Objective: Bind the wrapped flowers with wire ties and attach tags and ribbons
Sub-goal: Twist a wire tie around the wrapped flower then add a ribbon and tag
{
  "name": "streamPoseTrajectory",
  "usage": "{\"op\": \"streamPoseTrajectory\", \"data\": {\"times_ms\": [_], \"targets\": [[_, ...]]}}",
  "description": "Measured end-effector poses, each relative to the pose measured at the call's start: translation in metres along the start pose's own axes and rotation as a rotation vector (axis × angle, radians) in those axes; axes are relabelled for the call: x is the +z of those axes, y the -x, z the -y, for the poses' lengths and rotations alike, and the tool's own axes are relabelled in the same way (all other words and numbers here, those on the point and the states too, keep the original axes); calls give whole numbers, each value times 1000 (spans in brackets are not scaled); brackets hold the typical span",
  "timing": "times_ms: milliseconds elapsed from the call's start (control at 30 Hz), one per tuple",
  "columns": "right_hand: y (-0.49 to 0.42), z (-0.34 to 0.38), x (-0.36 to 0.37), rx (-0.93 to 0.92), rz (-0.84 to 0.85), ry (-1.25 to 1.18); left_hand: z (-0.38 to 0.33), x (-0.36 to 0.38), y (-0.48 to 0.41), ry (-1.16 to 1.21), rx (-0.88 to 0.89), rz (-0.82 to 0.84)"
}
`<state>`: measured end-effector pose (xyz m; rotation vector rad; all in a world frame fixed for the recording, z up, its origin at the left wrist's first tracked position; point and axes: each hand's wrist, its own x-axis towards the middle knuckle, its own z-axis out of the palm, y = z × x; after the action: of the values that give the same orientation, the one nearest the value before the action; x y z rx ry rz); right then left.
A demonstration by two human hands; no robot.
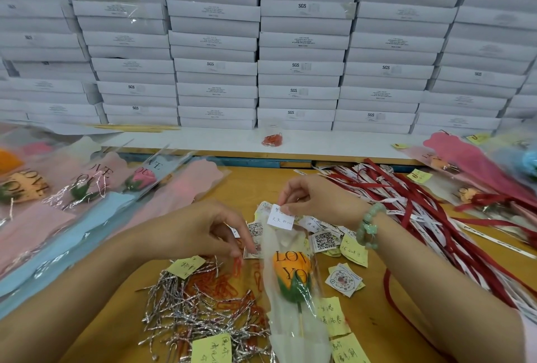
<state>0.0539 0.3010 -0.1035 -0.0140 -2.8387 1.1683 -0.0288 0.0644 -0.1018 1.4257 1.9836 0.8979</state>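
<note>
The orange rose in its translucent white sleeve [292, 272] lies just under the right hand [308, 197], which pinches a small white paper tag [281, 217] at the sleeve's top. The left hand [203, 226] curls above red paper clips [220, 284]; whether it holds anything, I cannot tell. Tying and ribbon apparently remain.

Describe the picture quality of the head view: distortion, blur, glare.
Head view: wide-angle bend bows the stacked white boxes toward the edges; the wrapped flowers at left and red ribbons at right go soft; glints sit on the wire ties; the centre is sharpest, where the right hand pinches a white tag; light is even, shadows faint.
</note>
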Motion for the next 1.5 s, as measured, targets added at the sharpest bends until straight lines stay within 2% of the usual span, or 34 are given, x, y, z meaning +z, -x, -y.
{"op": "streamPoseTrajectory", "data": {"times_ms": [100,267,367,500,733,933,1000,1200,1300,1400,1500], "targets": [[0,-1,0,-3,1,4,-1,0,-1,-57,26,26],[-1,-1,0,-8,1,7,-5,6,-1,-141,91,-20],[-1,-1,0,-11,1,11,-9,20,-6,-297,148,37],[0,-2,-1,-4,6,-2,-11,33,-10,-394,162,103],[0,-2,-3,-10,7,-12,-13,32,-10,-558,165,107],[0,-1,-3,-15,-2,-19,-7,16,-5,-562,96,-6],[0,-1,-3,-12,-7,-27,-4,8,-3,-497,63,-69],[-1,-1,1,-26,-47,-79,1,-4,-4,-298,24,-405],[-1,0,4,-44,-77,-95,-8,-11,-11,-218,51,-520],[-2,2,6,-60,-107,-91,-22,-13,-22,-246,62,-524],[-2,3,8,-74,-116,-111,-33,-11,-38,-258,48,-460]]}}
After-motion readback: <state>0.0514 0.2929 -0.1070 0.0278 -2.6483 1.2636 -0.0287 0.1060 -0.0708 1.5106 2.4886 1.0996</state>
